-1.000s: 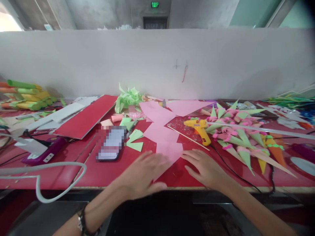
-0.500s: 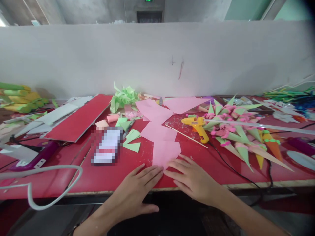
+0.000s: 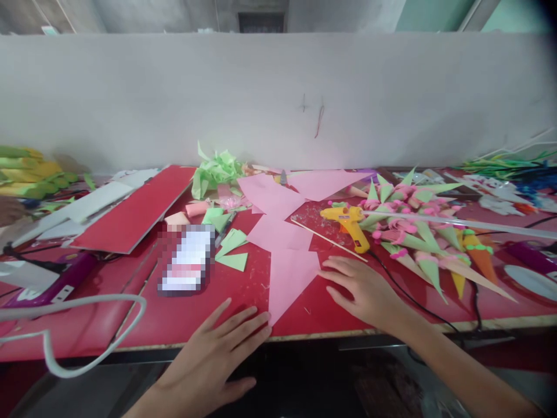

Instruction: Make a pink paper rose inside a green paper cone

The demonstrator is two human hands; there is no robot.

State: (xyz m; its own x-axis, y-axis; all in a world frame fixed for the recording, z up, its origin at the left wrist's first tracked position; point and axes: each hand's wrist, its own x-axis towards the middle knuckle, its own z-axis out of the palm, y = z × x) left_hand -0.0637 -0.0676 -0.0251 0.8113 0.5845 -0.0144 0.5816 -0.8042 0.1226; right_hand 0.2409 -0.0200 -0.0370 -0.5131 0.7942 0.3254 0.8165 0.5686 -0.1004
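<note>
My left hand (image 3: 226, 348) lies with fingers spread at the table's front edge, its fingertips by the lower tip of the nearest pink sheet (image 3: 289, 281). My right hand (image 3: 361, 287) rests with fingers apart, fingertips at that sheet's right corner. Neither hand holds anything. Beyond it lie a middle pink sheet (image 3: 278, 233) and more pink sheets (image 3: 272, 194) further back. A yellow glue gun (image 3: 348, 223) with a long clear stick is just beyond my right hand, near a thin wooden stick (image 3: 326, 237). Green paper pieces (image 3: 235, 255) lie left of the pink sheets.
A phone (image 3: 187, 258) with a blurred screen lies left of centre. Further left are a red board (image 3: 134, 209), a purple device (image 3: 65, 278) and a white cable (image 3: 108, 299). Paper cones in green and pink (image 3: 418, 232) are heaped at the right. A low wall (image 3: 261, 98) stands behind.
My hands have moved apart: the left toward the left and nearer me, the right toward the right and slightly forward. The lower tip of the nearest pink sheet is now uncovered.
</note>
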